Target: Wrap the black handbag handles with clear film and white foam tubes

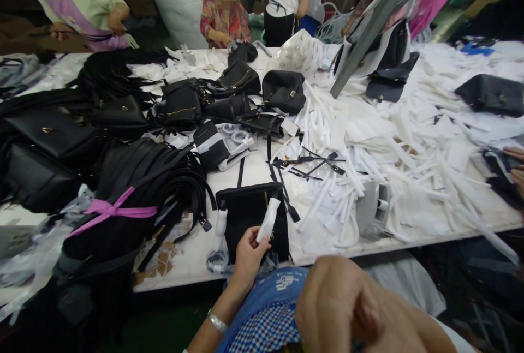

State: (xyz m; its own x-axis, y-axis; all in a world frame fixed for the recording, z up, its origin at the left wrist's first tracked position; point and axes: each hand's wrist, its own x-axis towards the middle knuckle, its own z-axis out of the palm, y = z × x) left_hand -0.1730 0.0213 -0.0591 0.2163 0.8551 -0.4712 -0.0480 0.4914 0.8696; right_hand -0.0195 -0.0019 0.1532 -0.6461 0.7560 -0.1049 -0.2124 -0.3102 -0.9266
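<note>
My left hand (250, 249) pinches a white foam-wrapped strap end (269, 219) between thumb and fingers, over the front of a black handbag (241, 222). The bag lies at the table's near edge, with a gold zip showing on its face. On the bag's left side is another white-wrapped piece (220, 230), with a clear-wrapped coil (216, 261) below it. Close to the camera, my right hand (335, 304) is raised in front of the apron, its fingers curled together. Whatever may be in those fingers is hidden.
Black straps (151, 178) tied with a pink band (118, 208) are heaped at left. Black bags (180, 105) lie behind. White wrapping strips (347, 178) and a grey tape dispenser (371, 208) lie right. A slanted metal post (368, 31) rises beyond; several people work around the table.
</note>
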